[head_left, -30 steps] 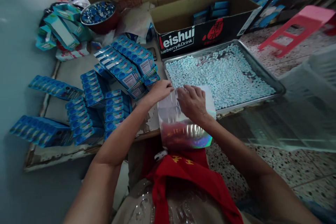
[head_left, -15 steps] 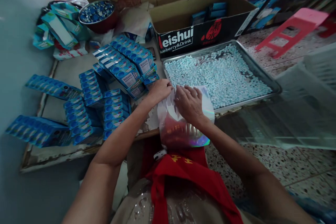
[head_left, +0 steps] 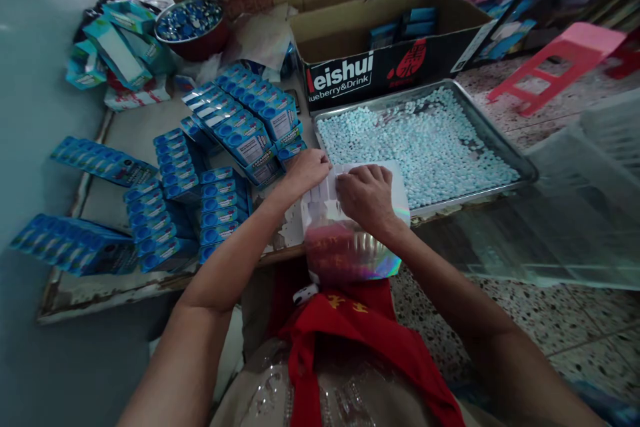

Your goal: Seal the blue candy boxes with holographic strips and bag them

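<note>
My left hand (head_left: pixel 306 171) and my right hand (head_left: pixel 367 195) both pinch the top edge of a shiny clear plastic bag (head_left: pixel 350 250) that hangs over the table's front edge. The fingers of both hands are closed on the bag's opening, close together. The lower part of the bag glints with rainbow colours and shows red through it. Just beyond the hands lies a metal tray (head_left: pixel 515 155) filled with small pale blue candies (head_left: pixel 420 143).
Several rows of small blue packets (head_left: pixel 190 193) and stacked blue boxes (head_left: pixel 250 120) cover the table on the left. A cardboard box (head_left: pixel 380 47) stands behind the tray, a bowl of blue pieces (head_left: pixel 189 20) at the back. A pink stool (head_left: pixel 560 60) stands on the floor.
My right hand slid slightly along the bag's top edge; the bag's mouth bulged and then flattened again. The left hand stayed put.
</note>
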### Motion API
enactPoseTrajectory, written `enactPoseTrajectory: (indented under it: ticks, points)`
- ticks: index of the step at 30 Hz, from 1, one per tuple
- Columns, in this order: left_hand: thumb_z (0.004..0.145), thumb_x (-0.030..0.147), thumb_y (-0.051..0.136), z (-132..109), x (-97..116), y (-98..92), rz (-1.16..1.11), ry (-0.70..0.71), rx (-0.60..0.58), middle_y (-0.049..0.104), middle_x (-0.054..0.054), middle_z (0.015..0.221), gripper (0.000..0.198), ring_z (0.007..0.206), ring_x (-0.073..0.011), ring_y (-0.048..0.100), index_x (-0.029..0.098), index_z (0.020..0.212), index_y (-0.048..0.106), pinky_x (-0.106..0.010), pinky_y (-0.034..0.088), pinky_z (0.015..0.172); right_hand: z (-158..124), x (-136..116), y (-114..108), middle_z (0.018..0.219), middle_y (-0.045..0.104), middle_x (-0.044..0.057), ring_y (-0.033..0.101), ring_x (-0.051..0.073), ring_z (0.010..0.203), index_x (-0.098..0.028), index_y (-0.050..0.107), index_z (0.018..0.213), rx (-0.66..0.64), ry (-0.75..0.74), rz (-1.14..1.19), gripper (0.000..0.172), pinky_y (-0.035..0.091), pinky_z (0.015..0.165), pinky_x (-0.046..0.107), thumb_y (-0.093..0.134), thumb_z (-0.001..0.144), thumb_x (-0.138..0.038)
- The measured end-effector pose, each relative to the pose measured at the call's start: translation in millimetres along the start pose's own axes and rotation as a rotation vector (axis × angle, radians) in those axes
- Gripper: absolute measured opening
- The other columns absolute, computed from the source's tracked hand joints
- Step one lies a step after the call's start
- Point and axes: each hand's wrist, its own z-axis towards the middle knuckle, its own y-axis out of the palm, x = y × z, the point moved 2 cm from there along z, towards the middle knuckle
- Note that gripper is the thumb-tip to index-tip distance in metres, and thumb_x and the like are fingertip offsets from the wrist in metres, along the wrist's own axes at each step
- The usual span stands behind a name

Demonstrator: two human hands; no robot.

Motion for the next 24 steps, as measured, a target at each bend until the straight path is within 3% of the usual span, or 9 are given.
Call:
enactPoseTrajectory:
  ticks: [3,6,10,13,17,20,24]
  points:
    - [0.093,0.022,0.065,6,-2,4.9,-0.034,0.018,0.009,0.081,-0.012,0.105,0.015,0.1,-0.0288,0.071,0.017,0.093,0.079,-0.037,0.051,0.085,2,4,-11,0.098,0.075,0.011,0.059,0.032,0.105,-0.026,0.079,0.095,-0.008,0.032,0.013,0.029,0.038,0.094,0.046,0.052,0.105,-0.032]
    - [0.095,0.021,0.066,8,-5,11.4,-0.066,0.05,0.043,0.08,-0.014,0.11,0.015,0.105,-0.0286,0.071,0.015,0.095,0.08,-0.038,0.052,0.093,11,4,-40,0.091,0.074,0.01,0.062,0.03,0.098,-0.024,0.078,0.088,-0.05,0.027,0.108,0.022,0.041,0.086,0.043,0.06,0.099,-0.029]
    - [0.096,0.018,0.071,-5,-13,15.5,-0.154,0.128,0.247,0.076,-0.013,0.126,0.019,0.121,-0.027,0.068,0.014,0.112,0.079,-0.037,0.049,0.109,34,3,-90,0.074,0.068,0.003,0.059,0.02,0.073,-0.025,0.076,0.083,-0.102,0.06,0.413,0.013,0.042,0.072,0.035,0.069,0.092,-0.032]
    - [0.098,0.015,0.067,-23,-21,14.5,-0.243,0.147,0.351,0.076,-0.011,0.129,0.017,0.126,-0.0246,0.068,0.016,0.111,0.078,-0.036,0.048,0.114,61,1,-109,0.066,0.062,-0.001,0.053,0.016,0.064,-0.024,0.076,0.086,-0.085,0.111,0.582,0.014,0.04,0.065,0.032,0.072,0.091,-0.036]
    - [0.1,0.014,0.065,-46,-28,-0.8,-0.416,0.091,0.492,0.077,-0.01,0.129,0.014,0.129,-0.0218,0.068,0.019,0.105,0.077,-0.034,0.048,0.116,96,-6,-105,0.065,0.06,-0.002,0.053,0.015,0.065,-0.019,0.075,0.084,-0.096,0.117,0.703,0.013,0.043,0.065,0.032,0.076,0.086,-0.032]
    - [0.109,0.037,0.057,-67,-31,-18.7,-0.716,-0.043,0.593,0.079,-0.008,0.119,0.026,0.12,-0.0208,0.071,0.021,0.103,0.075,-0.033,0.054,0.107,111,-16,-95,0.067,0.062,-0.001,0.054,0.015,0.064,-0.019,0.076,0.084,-0.168,0.101,0.795,0.014,0.045,0.064,0.033,0.078,0.083,-0.033]
    - [0.095,0.064,0.071,-93,-27,-27.6,-1.269,-0.048,0.391,0.078,-0.009,0.108,0.046,0.099,-0.0222,0.075,0.019,0.103,0.072,-0.034,0.06,0.088,118,-32,-93,0.056,0.051,-0.003,0.045,0.013,0.058,-0.019,0.077,0.076,-0.127,0.075,0.746,0.016,0.037,0.06,0.032,0.083,0.078,-0.034]
